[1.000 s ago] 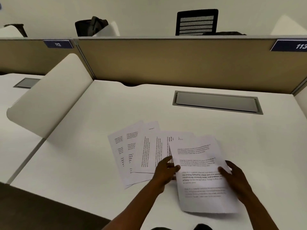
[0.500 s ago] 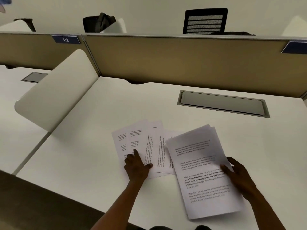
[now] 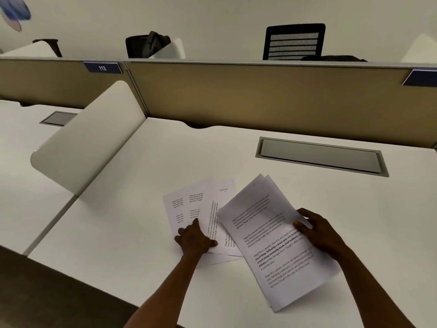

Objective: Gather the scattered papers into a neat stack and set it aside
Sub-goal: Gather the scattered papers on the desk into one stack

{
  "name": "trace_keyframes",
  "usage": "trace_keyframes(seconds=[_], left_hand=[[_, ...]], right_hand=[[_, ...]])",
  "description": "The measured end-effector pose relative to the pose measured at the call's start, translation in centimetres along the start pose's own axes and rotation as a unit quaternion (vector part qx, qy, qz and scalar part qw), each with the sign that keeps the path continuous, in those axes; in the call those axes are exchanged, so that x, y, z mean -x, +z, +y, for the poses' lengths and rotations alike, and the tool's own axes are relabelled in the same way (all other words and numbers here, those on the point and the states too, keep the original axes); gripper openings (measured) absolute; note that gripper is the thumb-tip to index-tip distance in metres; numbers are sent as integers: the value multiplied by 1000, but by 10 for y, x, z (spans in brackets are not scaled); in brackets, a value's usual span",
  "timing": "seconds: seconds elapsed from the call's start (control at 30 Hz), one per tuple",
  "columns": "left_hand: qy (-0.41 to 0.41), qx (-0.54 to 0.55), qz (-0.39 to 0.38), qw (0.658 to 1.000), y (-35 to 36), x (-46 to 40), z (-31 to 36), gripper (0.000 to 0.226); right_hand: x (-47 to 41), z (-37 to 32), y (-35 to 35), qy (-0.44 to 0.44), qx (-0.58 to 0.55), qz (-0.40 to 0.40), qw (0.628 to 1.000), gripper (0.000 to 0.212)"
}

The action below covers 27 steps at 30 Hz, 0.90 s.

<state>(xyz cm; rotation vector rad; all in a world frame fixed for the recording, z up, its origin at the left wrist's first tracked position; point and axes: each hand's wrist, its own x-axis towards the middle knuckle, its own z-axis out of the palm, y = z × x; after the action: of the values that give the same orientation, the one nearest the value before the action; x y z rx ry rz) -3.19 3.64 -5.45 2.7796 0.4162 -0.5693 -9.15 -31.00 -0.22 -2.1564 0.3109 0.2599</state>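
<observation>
Stack (image 3: 276,235) swung diagonal, gripped by right hand (image 3: 321,233); left hand (image 3: 194,240) flat on loose sheets (image 3: 201,209).

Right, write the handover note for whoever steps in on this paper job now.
Left hand: open, palm down on the fanned loose white printed sheets lying flat on the white desk.
Right hand: fingers pinching the right edge of the gathered white printed stack, which is tilted and overlaps the loose sheets.
Done: several pages collected into the held stack.
Left: pull in the fanned sheets, square the edges, set the stack aside.
</observation>
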Motion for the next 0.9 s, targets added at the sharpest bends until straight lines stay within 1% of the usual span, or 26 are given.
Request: trace_keyframes(seconds=[0.07,0.13,0.17,0.23,0.27,0.37,0.4,0.47,0.53,0.6,0.67,0.7,0.77,0.83,0.87,0.9], left_hand=[[27,93,19,995,-7,3,1,81],[87,217,26,972,-16,6,1,68],[123,258,21,958,-22,8,1,65],[173,305,-7,936,-32,9,0,63],[186,334,-36,923,-37,9,0,61],[170,456,-169,857,-50,5,1,54],[166,468,-194,846,-56,4,3,50],[165,461,-232,841,-64,2,5,39],[164,458,-269,831,-67,-1,7,35],[154,463,-291,823,-67,-2,10,36],[138,472,-297,819,-67,-1,13,45],[127,479,-297,816,-66,-1,13,49],[102,505,-295,805,-62,-2,12,52],[66,552,-287,780,-55,-5,11,43],[52,574,-290,764,-50,-7,10,37],[45,593,-299,746,-46,-7,11,38]], right_hand=[[-1,-1,-2,-5,2,-7,1000,34],[-2,-3,-7,-9,12,-26,1000,25],[-4,-4,-10,-10,23,-39,999,25],[-9,-5,-14,-17,52,-65,996,35],[-13,-7,-15,-19,68,-78,995,43],[-22,-21,-17,-28,101,-108,989,50],[-25,-25,-16,-31,98,-111,989,50],[-29,-29,-14,-32,77,-105,991,49],[-31,-29,-11,-33,57,-91,994,47],[-31,-26,-6,-25,30,-86,995,49],[-29,-20,-2,2,-5,-94,996,51],[-27,-16,-1,9,-21,-97,995,46],[-21,-8,0,20,-60,-96,993,28],[-15,-2,2,32,-109,-86,990,20],[-13,2,4,36,-122,-77,989,22],[-10,5,7,43,-122,-62,990,27]])
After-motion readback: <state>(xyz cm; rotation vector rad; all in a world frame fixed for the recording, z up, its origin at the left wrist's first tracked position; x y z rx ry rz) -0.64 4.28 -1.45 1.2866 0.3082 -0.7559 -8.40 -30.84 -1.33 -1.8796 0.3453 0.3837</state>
